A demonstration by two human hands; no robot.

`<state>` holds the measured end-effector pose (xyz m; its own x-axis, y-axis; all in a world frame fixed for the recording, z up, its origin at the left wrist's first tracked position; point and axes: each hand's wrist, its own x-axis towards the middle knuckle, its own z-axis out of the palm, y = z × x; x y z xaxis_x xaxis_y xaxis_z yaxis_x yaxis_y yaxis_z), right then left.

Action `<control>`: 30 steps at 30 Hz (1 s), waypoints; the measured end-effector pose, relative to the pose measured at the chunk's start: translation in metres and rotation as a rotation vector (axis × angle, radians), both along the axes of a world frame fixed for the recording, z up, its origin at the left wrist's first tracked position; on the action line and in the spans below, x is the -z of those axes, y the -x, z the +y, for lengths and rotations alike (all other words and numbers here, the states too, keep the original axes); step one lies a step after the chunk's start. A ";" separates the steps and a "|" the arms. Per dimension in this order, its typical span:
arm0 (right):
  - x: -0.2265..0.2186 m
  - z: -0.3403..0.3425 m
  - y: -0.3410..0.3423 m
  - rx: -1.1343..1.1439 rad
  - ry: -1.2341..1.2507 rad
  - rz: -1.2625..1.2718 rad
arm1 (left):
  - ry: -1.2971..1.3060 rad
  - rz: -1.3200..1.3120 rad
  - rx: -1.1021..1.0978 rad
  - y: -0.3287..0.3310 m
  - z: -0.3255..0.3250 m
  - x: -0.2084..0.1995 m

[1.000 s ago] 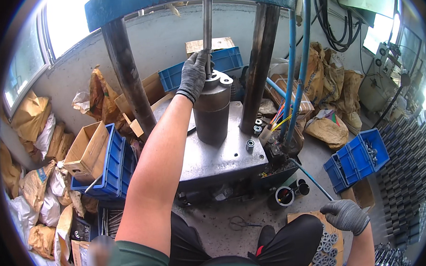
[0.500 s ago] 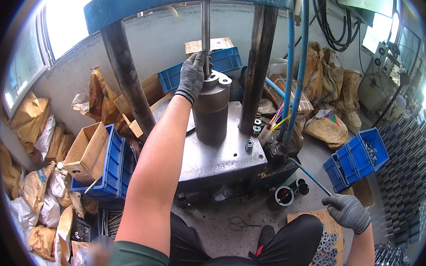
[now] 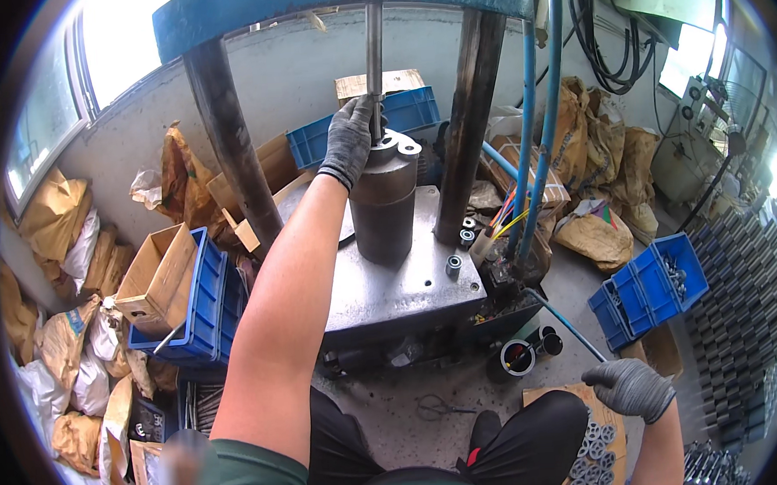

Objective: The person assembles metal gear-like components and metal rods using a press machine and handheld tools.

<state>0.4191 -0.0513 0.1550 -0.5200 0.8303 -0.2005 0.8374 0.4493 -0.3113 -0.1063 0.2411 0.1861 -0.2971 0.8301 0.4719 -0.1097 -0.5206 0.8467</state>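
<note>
My left hand (image 3: 346,141), in a grey knit glove, is closed around the lower part of a vertical steel rod (image 3: 376,54) that comes down from the blue press head. A dark coiled piece (image 3: 385,118) shows just beyond my fingers. Below them stands a dark steel cylinder (image 3: 382,221) with a flat light metal piece with holes (image 3: 408,146) on its top. My right hand (image 3: 632,390), gloved too, is wrapped round the end of a thin blue lever (image 3: 565,323) low at the right. What my left palm covers is hidden.
The press bed (image 3: 383,300) carries small bushings (image 3: 454,264) at its right. Dark columns (image 3: 232,145) flank the cylinder. Blue crates (image 3: 195,314) stand left, others (image 3: 654,286) right, beside stacked metal tubes (image 3: 744,312). Wheel-like metal parts (image 3: 597,451) lie on cardboard near my knee.
My right hand has shifted very slightly left with the lever's end. The left hand keeps its place at the rod.
</note>
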 end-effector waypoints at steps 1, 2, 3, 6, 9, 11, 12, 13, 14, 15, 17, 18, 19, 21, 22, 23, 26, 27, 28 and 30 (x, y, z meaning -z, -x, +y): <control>-0.002 0.001 0.001 0.040 0.000 0.042 | -0.003 -0.004 0.000 0.000 0.000 0.001; -0.001 0.003 -0.001 0.057 -0.071 0.104 | -0.004 -0.007 -0.001 0.001 0.000 0.001; -0.004 0.005 0.000 0.058 -0.074 0.104 | -0.007 -0.004 0.007 -0.002 0.001 0.000; -0.020 0.026 0.009 0.191 -0.593 0.370 | -0.015 -0.006 0.027 -0.012 0.004 -0.003; -0.039 0.082 0.025 0.162 -1.057 0.332 | -0.009 0.021 -0.006 0.003 0.004 0.002; -0.057 0.118 0.032 0.109 -1.163 0.336 | -0.015 -0.002 0.017 0.006 0.003 0.004; -0.066 0.132 0.032 0.110 -1.167 0.327 | -0.018 -0.009 0.023 0.003 0.005 0.004; -0.074 0.144 0.033 0.131 -1.146 0.316 | -0.021 -0.018 0.024 0.002 0.004 0.003; -0.079 0.156 0.034 0.151 -1.124 0.306 | -0.023 -0.027 0.024 0.002 0.003 0.003; -0.082 0.168 0.034 0.152 -1.125 0.301 | -0.023 -0.030 0.027 -0.001 0.001 0.002; -0.085 0.190 0.032 0.169 -1.133 0.294 | 0.019 0.057 -0.014 -0.008 -0.007 -0.005; -0.086 0.199 0.033 0.175 -1.120 0.318 | 0.018 0.055 -0.012 -0.010 -0.009 -0.007; -0.088 0.203 0.032 0.177 -1.122 0.314 | 0.019 0.099 -0.065 -0.013 -0.010 -0.009; -0.090 0.209 0.035 0.231 -1.112 0.247 | 0.020 0.145 -0.123 -0.011 -0.008 -0.007; -0.090 0.211 0.039 0.226 -1.109 0.254 | -0.047 0.081 -0.163 -0.004 -0.003 -0.003; -0.092 0.211 0.042 0.266 -1.039 0.252 | -0.116 0.018 -0.201 0.003 0.001 0.001; -0.094 0.209 0.047 0.324 -0.948 0.253 | -0.180 -0.004 -0.298 0.006 0.005 0.005; -0.095 0.208 0.046 0.342 -0.930 0.257 | -0.180 -0.006 -0.291 0.000 0.002 0.005; -0.096 0.207 0.044 0.350 -0.934 0.252 | -0.164 0.067 -0.307 -0.008 -0.004 0.004; -0.097 0.208 0.042 0.390 -0.898 0.200 | -0.201 0.144 -0.250 -0.013 -0.009 -0.003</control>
